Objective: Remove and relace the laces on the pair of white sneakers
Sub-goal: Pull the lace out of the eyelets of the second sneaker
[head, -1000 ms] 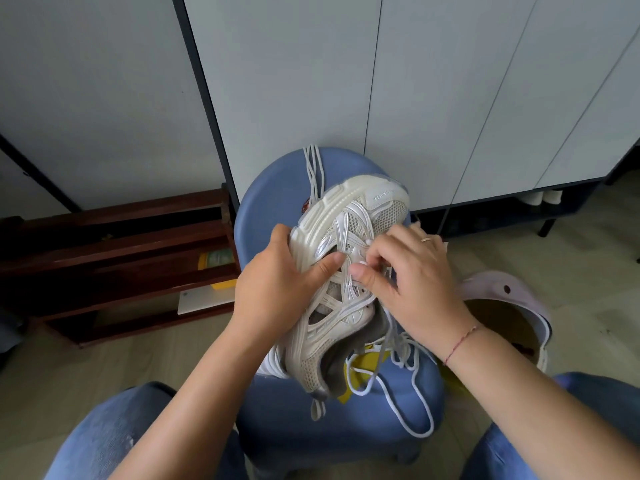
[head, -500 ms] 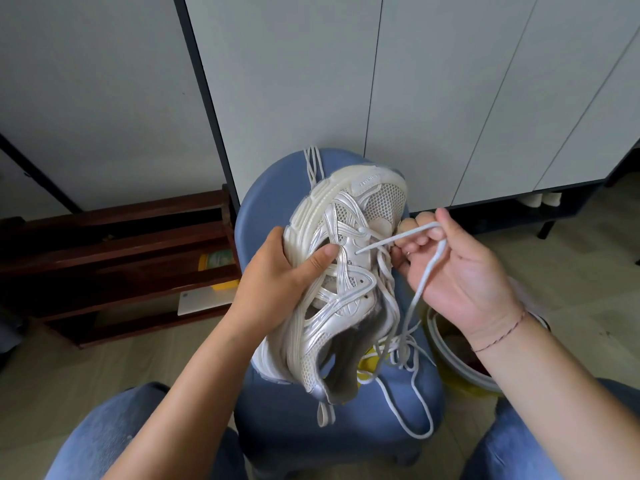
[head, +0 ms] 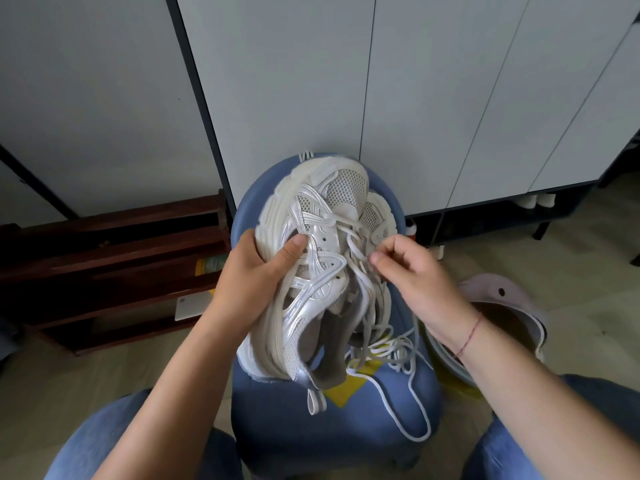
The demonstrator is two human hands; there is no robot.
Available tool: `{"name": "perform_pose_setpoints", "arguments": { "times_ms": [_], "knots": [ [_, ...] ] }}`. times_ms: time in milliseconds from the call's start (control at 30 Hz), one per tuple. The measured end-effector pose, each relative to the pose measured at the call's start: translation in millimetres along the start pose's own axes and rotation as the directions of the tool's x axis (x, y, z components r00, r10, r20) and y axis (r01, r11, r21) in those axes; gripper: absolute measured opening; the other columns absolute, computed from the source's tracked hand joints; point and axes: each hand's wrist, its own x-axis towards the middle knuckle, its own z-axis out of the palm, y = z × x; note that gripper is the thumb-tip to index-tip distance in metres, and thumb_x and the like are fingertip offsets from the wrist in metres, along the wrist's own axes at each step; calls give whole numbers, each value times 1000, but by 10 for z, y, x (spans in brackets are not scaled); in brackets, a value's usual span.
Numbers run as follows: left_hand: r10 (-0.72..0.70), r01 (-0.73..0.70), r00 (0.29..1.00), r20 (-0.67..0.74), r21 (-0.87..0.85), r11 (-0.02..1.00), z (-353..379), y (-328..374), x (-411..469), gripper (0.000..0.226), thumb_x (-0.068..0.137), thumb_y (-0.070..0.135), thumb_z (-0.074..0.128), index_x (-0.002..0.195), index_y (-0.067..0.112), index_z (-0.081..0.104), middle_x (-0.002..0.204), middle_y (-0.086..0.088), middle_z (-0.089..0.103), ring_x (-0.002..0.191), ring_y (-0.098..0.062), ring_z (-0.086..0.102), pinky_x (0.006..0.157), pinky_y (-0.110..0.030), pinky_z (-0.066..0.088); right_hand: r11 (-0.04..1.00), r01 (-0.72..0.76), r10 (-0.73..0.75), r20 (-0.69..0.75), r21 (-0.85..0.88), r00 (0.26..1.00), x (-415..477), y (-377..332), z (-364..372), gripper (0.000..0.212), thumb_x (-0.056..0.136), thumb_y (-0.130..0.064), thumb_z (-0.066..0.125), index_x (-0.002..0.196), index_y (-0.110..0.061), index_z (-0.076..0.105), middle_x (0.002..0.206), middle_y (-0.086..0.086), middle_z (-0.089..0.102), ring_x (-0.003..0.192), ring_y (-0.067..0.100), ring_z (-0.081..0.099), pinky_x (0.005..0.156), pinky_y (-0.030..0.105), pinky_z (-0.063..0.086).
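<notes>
Where the pale cabinet doors (head: 433, 98) stop short of the floor (head: 588, 254), a dark wooden rack (head: 114, 258) sits low at left. A blue stool (head: 332, 427) stands dead centre between the person's denim knees.

Sneaker (head: 311, 271) is held over the stool seat, toe pointing away, rolled onto its side so the sole faces left, heel end down at the seat. Upper is white mesh with glossy silver-white overlay straps. Sole is chunky and off-white, collar lining is grey, and a pull loop hangs off the heel. Small lettering on the toe bumper, too small to read.

Lilac clog (head: 502, 296) on the floor, right of the stool.

Left hand (head: 249, 282): grip closed round the sole edge at midfoot, thumb laid across the overlay straps.

Right hand (head: 415, 275): fingers curled, thumb and forefinger pinching a strand of the lace (head: 351, 242) at the eyelet rows.

What looks like the second sneaker (head: 379, 216) lies beneath on the seat, only its toe showing at right.

Lace is white and flat, crossed through the eyelets nearer the toe. Its slack runs down past the collar into a tangle on the seat, with one long loop trailing toward the stool's front edge.

Yellow patch (head: 360, 375) on the seat under the tangle. Thin red cord (head: 471, 332) round the right wrist.
</notes>
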Motion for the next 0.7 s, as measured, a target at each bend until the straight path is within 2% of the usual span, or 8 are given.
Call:
{"name": "perform_pose_setpoints", "arguments": {
  "times_ms": [67, 167, 333, 433, 533, 633, 700],
  "knots": [
    [3, -3, 1000, 9, 15, 1000, 11, 4, -20, 77, 58, 77, 71, 114, 24, 62, 104, 8, 74, 97, -13, 71, 92, -48, 56, 999, 35, -35, -8, 0, 999, -12, -31, 37, 23, 91, -39, 58, 82, -18, 58, 71, 1, 51, 68, 11, 48, 70, 31, 42],
    [-1, 0, 1000, 14, 48, 999, 56, 25, -61, 71, 62, 77, 74, 112, 27, 60, 104, 12, 72, 95, -8, 70, 92, -44, 56, 994, 78, -83, -80, -73, 993, -9, -48, 66, 32, 83, -47, 58, 84, -15, 60, 73, 1, 60, 67, 8, 54, 66, 27, 46],
    [35, -33, 999, -13, 143, 989, 142, 107, -147, 63, 68, 68, 65, 111, 23, 55, 99, 15, 66, 90, -4, 64, 79, -32, 53, 983, 95, -125, -202, -154, 971, -24, -42, 81, 11, 84, -27, 67, 80, -17, 63, 71, -6, 64, 65, 0, 56, 61, 11, 44],
    [61, -58, 998, -11, 176, 983, 197, 115, -183, 54, 75, 62, 67, 108, 23, 52, 95, 16, 64, 85, 0, 62, 68, -25, 47, 972, 108, -159, -244, -208, 957, -24, -13, 112, 10, 85, -23, 68, 80, -16, 64, 71, -6, 64, 65, 3, 58, 59, 12, 45],
    [55, -53, 998, -6, 166, 985, 184, 88, -165, 52, 74, 62, 68, 106, 24, 53, 95, 15, 66, 86, -2, 63, 72, -28, 50, 949, 118, -182, -202, -292, 962, -16, -18, 93, 11, 90, -25, 62, 80, -20, 59, 69, -10, 60, 65, 3, 55, 56, 12, 42],
    [35, -36, 999, 10, 137, 990, 137, 72, -114, 63, 68, 68, 67, 112, 23, 55, 100, 13, 68, 91, -6, 66, 81, -33, 55, 937, 168, -220, -145, -306, 965, 0, -103, -16, 18, 93, -21, 56, 77, -29, 53, 71, -9, 57, 65, 1, 52, 58, 11, 40],
    [37, -42, 999, 33, 163, 986, 123, 78, -108, 65, 66, 68, 66, 112, 23, 54, 99, 14, 67, 89, -3, 65, 75, -28, 53, 954, 177, -210, -116, -244, 971, 7, -148, -101, 17, 94, -19, 53, 79, -26, 54, 75, -4, 62, 69, 3, 57, 65, 15, 45]
  ]
}}
